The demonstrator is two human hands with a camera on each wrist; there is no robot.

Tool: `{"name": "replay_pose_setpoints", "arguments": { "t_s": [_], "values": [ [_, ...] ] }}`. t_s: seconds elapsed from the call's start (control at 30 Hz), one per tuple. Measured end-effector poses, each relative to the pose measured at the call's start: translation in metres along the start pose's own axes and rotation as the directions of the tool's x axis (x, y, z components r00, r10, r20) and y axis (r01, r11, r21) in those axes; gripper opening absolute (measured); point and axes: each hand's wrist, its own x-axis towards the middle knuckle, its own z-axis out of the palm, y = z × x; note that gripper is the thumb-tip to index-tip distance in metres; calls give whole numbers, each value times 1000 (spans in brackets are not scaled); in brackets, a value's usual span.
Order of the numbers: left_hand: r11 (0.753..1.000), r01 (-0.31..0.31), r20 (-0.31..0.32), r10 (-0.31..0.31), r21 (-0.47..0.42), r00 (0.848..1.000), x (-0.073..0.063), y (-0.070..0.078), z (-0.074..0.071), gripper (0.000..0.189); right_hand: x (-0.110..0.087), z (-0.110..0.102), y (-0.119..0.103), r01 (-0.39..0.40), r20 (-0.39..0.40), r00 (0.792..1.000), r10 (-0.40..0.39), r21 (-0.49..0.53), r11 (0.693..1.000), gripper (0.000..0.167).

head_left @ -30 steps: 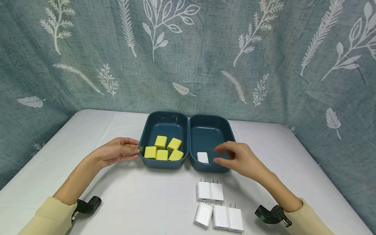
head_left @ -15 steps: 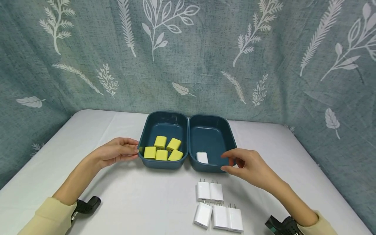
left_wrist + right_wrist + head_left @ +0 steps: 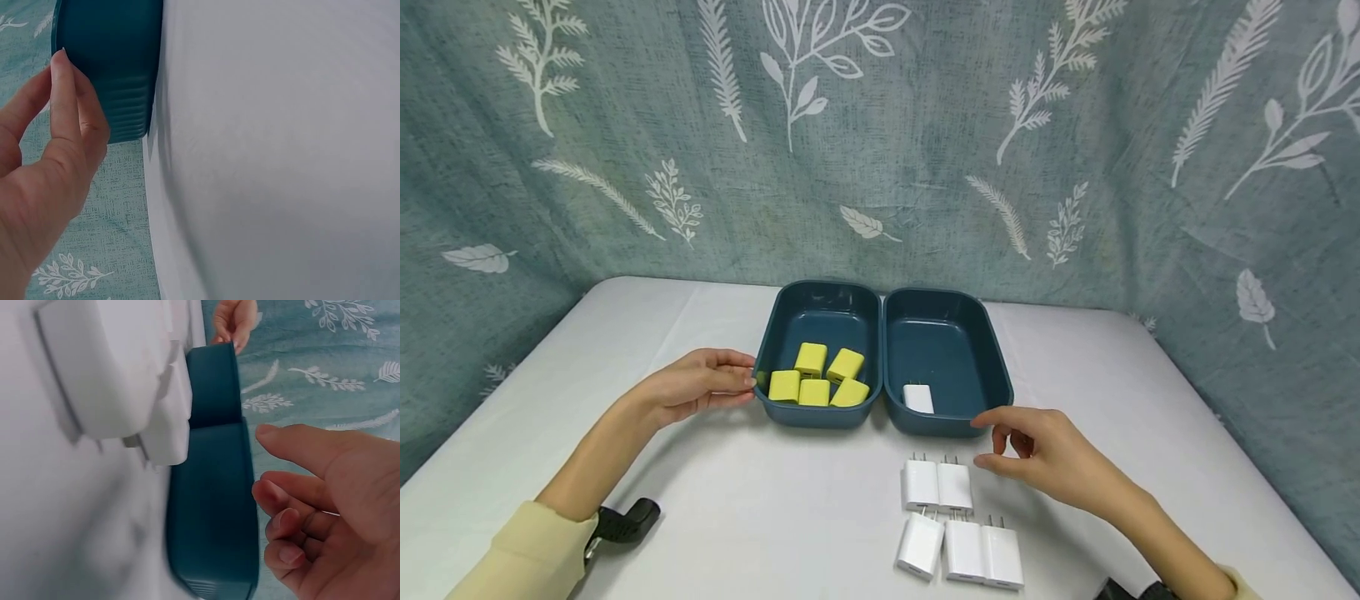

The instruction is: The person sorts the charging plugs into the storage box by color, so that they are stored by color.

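My left hand (image 3: 700, 385) holds the left edge of the left dark-blue bin (image 3: 820, 417), its thumb at the rim and its fingers against the side. That bin holds several yellow charger plugs (image 3: 810, 358). Abutting it stands the right dark-blue bin (image 3: 951, 375), with one white charger plug (image 3: 917, 398) inside near the front. My right hand (image 3: 1048, 454) hovers by this bin's front right corner, thumb and index finger apart and nothing between them. Just left of it, several white charger plugs (image 3: 955, 487) lie on the table in two rows, prongs pointing away from me.
A white cloth covers the table (image 3: 737, 517). Behind it hangs a green-blue curtain (image 3: 925, 125) with white leaf prints. In the right wrist view, white charger plugs (image 3: 106, 369) loom close to the camera, with the bins beyond.
My right hand has come back from over the right bin, moving toward me and slightly right, fingers empty. My left hand stays at the left bin's edge.
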Motion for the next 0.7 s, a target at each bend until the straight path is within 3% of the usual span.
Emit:
{"name": "replay_pose_setpoints", "arguments": {
  "t_s": [0.2, 0.4, 0.7],
  "values": [
    [1000, 2, -6, -2, 5, 1000, 1, 0, 2, 50, -7, 7, 8, 2, 74, 997, -3, 9, 1000, 34],
    [1000, 9, -12, -9, 1, 1000, 0, -1, 1, 51, -11, 18, 14, 48, 102, 993, -53, 46, 998, 38],
    [1000, 0, -11, 0, -1, 1000, 1, -1, 0, 51, -13, 29, 17, 42, 168, 984, -55, 79, 996, 42]
  ]
}}
